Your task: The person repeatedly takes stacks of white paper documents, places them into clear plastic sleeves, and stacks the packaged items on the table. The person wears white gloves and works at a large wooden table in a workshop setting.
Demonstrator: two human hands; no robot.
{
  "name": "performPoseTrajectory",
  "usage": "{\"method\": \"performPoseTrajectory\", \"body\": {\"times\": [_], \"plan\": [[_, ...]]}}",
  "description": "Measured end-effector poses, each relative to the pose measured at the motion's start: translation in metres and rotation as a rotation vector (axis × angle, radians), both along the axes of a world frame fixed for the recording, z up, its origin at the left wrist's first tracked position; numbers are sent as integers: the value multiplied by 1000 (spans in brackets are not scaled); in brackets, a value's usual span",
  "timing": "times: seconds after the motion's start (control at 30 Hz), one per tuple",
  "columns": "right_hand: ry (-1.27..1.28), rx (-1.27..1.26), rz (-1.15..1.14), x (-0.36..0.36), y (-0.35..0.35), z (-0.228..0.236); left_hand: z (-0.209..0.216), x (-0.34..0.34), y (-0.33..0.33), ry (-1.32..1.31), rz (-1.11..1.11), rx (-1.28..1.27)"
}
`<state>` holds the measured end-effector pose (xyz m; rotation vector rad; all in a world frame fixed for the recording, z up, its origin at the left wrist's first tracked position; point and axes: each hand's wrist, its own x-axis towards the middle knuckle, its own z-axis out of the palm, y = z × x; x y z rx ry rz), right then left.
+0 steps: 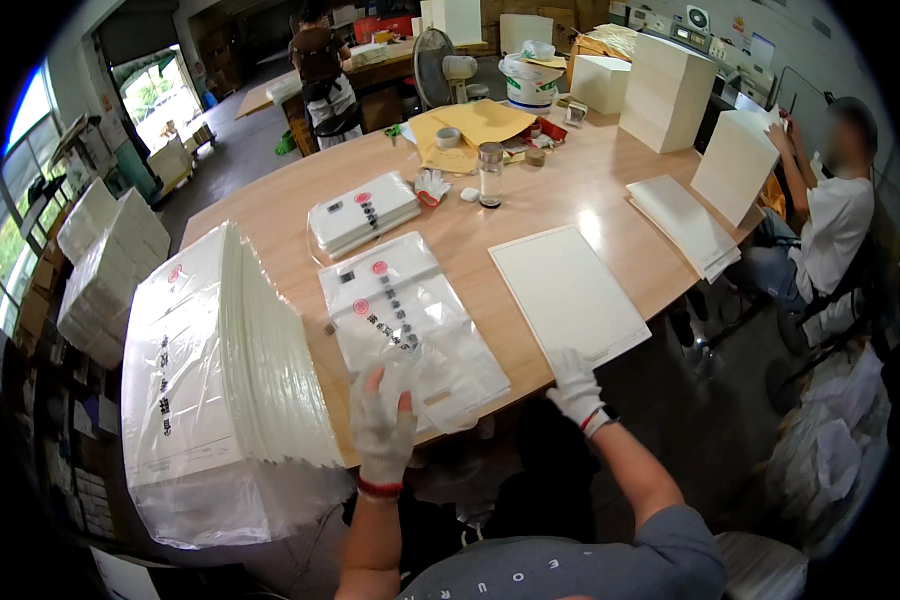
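Note:
My left hand (382,425), in a white glove with bare fingertips and a red cuff, is raised over the near left edge of a clear printed plastic bag (425,325). Its fingers are apart and hold nothing. To the right, a large white paper sheet (570,290) with a thin printed border lies flat on the table. My gloved right hand (575,388) grips the near edge of this sheet, fingers on top; its thumb is hidden. Beyond the plastic bag is a smaller stack of folded printed bags (365,213).
A tall stack of bagged white sheets (185,370) stands on the left. Further back are a glass bottle (491,175), tape roll (448,137), yellow paper (485,122), bucket (530,82) and fan (435,70). A co-worker (835,220) sits right beside paper stacks (735,165); another person (320,75) is far back.

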<state>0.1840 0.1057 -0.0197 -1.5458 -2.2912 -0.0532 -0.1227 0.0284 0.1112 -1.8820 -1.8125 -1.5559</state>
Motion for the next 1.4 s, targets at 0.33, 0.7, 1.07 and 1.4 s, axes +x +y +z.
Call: {"method": "performPoseTrajectory", "body": {"times": [0.33, 0.7, 1.07, 1.4], "plan": [[145, 95, 91, 37, 28, 27, -68, 111, -29, -790, -851, -896], [1072, -517, -105, 106, -63, -36, -67, 92, -26, -1067, -655, -1315], [1549, -530, -116, -40, -92, -25, -80, 138, -67, 275, -571, -857], [300, 75, 462, -15, -84, 89, -19, -10, 34, -250, 14, -435]]}}
